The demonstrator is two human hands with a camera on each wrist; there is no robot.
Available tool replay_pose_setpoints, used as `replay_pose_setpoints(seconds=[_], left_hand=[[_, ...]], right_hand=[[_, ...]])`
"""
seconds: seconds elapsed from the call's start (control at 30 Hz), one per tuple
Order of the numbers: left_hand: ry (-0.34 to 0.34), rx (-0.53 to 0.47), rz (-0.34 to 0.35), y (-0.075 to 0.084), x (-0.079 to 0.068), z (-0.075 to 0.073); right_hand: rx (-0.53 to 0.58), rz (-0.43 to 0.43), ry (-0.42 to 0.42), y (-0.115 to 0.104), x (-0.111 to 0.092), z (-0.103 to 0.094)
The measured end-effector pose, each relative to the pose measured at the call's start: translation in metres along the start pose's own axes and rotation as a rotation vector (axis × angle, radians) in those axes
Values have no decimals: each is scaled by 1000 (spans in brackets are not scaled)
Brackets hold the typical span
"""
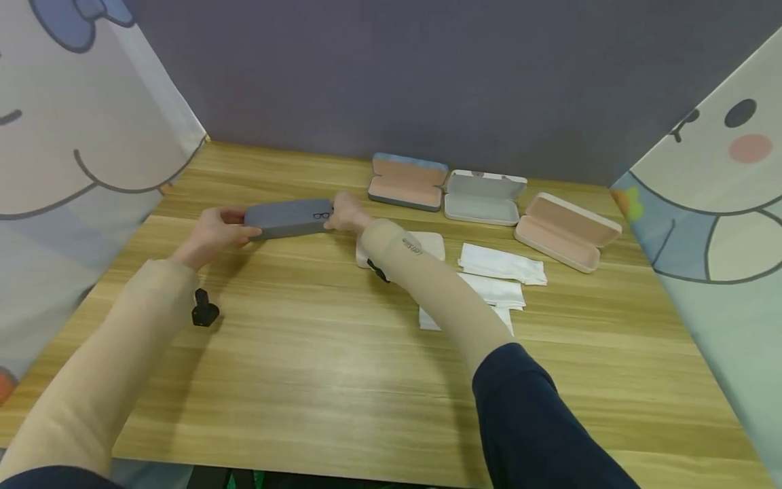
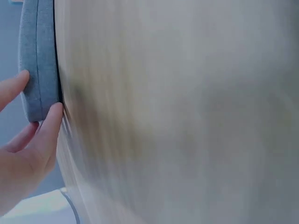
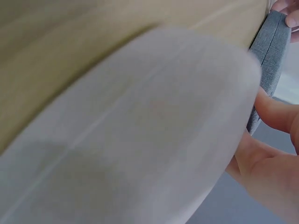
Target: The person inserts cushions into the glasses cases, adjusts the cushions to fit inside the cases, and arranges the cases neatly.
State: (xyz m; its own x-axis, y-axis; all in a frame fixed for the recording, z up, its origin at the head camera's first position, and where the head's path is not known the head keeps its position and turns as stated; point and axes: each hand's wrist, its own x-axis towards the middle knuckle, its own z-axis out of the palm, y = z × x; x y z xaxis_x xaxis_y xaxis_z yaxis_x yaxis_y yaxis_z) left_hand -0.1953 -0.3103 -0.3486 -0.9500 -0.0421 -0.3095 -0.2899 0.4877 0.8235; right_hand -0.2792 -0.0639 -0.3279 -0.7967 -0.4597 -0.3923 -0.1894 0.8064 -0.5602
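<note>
One closed gray glasses case (image 1: 287,217) is being held over or on the worktop (image 1: 293,367), which I cannot tell. The left hand (image 1: 214,234) is pinching its left end, the grip partly closed around it; the right hand (image 1: 348,214) is pinching its right end likewise. Right of this case, a closed white glasses case (image 1: 434,244), white cloths (image 1: 501,263) and three open glasses cases (image 1: 482,207) are lying.

Between both hands' fingers (image 1: 248,231) we have a glasses case (image 1: 284,219); right of them, open cases (image 1: 480,208) lie behind cloths (image 1: 502,263).
</note>
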Motion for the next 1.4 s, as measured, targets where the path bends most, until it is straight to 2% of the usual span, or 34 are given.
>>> replay_pose_setpoints(seconds=[0.3, 0.63, 0.77, 0.87, 0.97, 1.07, 1.13, 1.27, 1.4], left_hand=[[5, 20, -38, -6, -16, -13], [-5, 14, -41, -8, -19, -18], [-38, 15, -82, -4, -19, -21], [-21, 47, -86, 5, -19, -21], [64, 128, -38, 17, -18, -19], [163, 178, 23, 30, -14, -16], [191, 187, 55, 38, -10, -12], [168, 159, 99, 57, 1, -2], [120, 111, 118, 78, 13, 13]], right_hand=[[-60, -80, 9, -14, -5, 11], [-25, -61, 7, -18, -1, 16], [18, -63, 4, -17, 0, 17], [85, -60, -24, -12, -6, 9], [115, -29, -20, -3, -12, -6], [124, -18, 30, 8, -17, -23], [141, -23, 73, 16, -22, -34], [117, -6, 169, 35, -33, -54], [182, 15, 217, 53, -45, -69]])
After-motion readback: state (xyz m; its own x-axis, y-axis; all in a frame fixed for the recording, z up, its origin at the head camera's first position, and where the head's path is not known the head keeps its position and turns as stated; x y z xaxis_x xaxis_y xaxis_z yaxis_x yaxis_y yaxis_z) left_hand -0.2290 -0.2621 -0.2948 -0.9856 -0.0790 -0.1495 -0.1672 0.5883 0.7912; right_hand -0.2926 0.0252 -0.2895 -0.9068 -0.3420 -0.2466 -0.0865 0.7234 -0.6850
